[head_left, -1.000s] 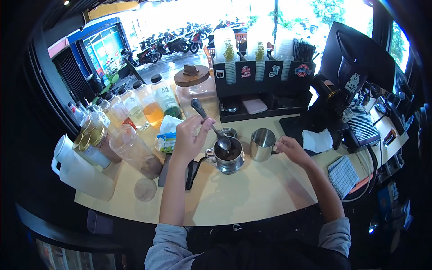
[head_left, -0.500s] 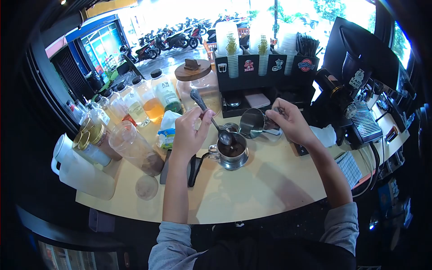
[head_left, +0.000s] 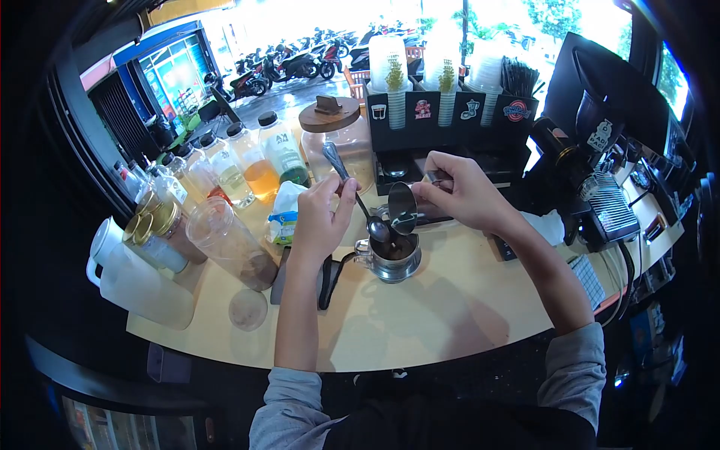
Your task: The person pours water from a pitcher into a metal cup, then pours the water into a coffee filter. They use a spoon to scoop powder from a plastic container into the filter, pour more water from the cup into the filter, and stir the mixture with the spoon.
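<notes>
My left hand (head_left: pixel 319 221) pinches the handle of a metal spoon (head_left: pixel 376 229), which slants with its bowl down over a cup. The cup is a small metal-looking cup (head_left: pixel 394 268) with a handle on its left side, dark brown coffee inside. My right hand (head_left: pixel 461 191) is closed around the handle of a steel pitcher (head_left: pixel 403 204). The pitcher is tipped to the left, its mouth right beside the spoon's bowl and above the cup's rim.
A clear container with brown powder (head_left: pixel 234 244) leans left of my arm, near a round lid (head_left: pixel 247 310). Bottles (head_left: pixel 261 176), jars and a white jug (head_left: pixel 139 281) line the left side. A wood-lidded jar (head_left: pixel 337 142) and a black cup rack (head_left: pixel 450 120) stand behind; a machine (head_left: pixel 600 202) is right.
My right hand has moved left and tipped the pitcher further, bringing its mouth over the cup beside the spoon. The spoon stays over the cup. The whole view has shifted slightly.
</notes>
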`<state>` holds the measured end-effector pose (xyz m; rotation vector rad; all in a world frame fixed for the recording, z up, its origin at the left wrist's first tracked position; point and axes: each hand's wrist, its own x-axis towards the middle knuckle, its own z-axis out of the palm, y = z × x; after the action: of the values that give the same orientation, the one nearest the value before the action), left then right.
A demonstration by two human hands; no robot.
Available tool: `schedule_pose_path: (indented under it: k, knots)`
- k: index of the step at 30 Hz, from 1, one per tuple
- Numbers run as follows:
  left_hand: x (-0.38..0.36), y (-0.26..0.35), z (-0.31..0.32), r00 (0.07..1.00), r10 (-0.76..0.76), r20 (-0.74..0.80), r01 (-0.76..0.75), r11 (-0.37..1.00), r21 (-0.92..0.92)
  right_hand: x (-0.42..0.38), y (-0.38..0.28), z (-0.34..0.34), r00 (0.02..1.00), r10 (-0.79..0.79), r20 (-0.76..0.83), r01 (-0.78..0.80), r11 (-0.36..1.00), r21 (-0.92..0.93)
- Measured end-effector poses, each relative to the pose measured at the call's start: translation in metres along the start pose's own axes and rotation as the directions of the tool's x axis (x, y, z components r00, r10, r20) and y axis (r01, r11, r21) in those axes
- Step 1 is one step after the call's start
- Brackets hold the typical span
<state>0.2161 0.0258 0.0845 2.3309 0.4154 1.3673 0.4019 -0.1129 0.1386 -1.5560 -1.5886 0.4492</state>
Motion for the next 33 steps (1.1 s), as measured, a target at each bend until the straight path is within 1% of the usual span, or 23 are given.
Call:
schedule_pose_path:
  k: [2, 3, 5, 6, 8, 12, 14, 18, 20, 25, 27, 31, 33]
  knots:
    - [0.0, -0.001, 0.001, 1.0, 0.005, -0.004, -0.005, 1.0, -0.002, 0.002, 0.005, 0.003, 1.0, -0.024, -0.01, 0.024, 0.996, 0.083]
    - [0.0, -0.002, 0.002, 1.0, 0.01, -0.008, -0.01, 1.0, -0.004, 0.003, 0.005, 0.002, 1.0, -0.022, -0.01, 0.023, 0.996, 0.083]
    - [0.0, -0.001, 0.002, 1.0, 0.012, -0.006, -0.012, 1.0, -0.002, 0.005, 0.006, 0.002, 0.999, -0.039, -0.011, 0.038, 0.999, -0.037]
    - [0.0, 0.0, 0.001, 1.0, 0.014, -0.005, -0.014, 1.0, 0.002, 0.005, 0.005, 0.002, 0.999, -0.038, -0.011, 0.037, 0.999, -0.037]
    - [0.0, 0.002, 0.002, 1.0, 0.003, -0.006, -0.003, 1.0, -0.009, 0.005, 0.002, 0.001, 0.998, -0.062, -0.013, 0.06, 0.99, -0.126]
    - [0.0, 0.002, 0.003, 1.0, -0.002, -0.004, 0.002, 1.0, -0.005, 0.005, -0.002, 0.004, 0.996, -0.085, -0.001, 0.084, 0.99, -0.112]
    - [0.0, 0.001, 0.003, 1.0, 0.002, -0.003, -0.002, 1.0, -0.004, 0.005, -0.004, 0.003, 0.997, -0.071, -0.026, 0.065, 0.98, -0.187]
    - [-0.001, 0.002, 0.003, 1.0, 0.007, -0.009, -0.007, 1.0, -0.01, 0.004, -0.006, 0.006, 0.997, -0.072, -0.007, 0.07, 0.98, -0.184]
    - [-0.001, 0.001, 0.003, 1.0, 0.005, -0.005, -0.006, 1.0, -0.009, 0.006, -0.001, 0.008, 0.996, -0.092, -0.02, 0.089, 0.989, -0.122]
    - [0.0, 0.006, 0.0, 1.0, -0.006, -0.005, 0.006, 1.0, -0.016, 0.005, -0.007, 0.004, 0.995, -0.094, -0.035, 0.088, 0.985, -0.147]
    - [0.0, 0.008, -0.002, 0.999, 0.02, -0.04, -0.019, 1.0, 0.014, 0.005, -0.007, 0.003, 0.995, -0.098, -0.037, 0.092, 0.986, -0.139]
    - [0.0, 0.014, -0.004, 0.999, 0.012, -0.043, -0.012, 1.0, 0.008, 0.003, -0.01, 0.002, 0.995, -0.082, -0.058, 0.074, 0.989, -0.125]
    - [0.0, 0.016, -0.004, 0.997, 0.059, -0.051, -0.056, 0.997, 0.048, 0.003, -0.013, 0.003, 0.995, -0.079, -0.063, 0.07, 0.989, -0.13]
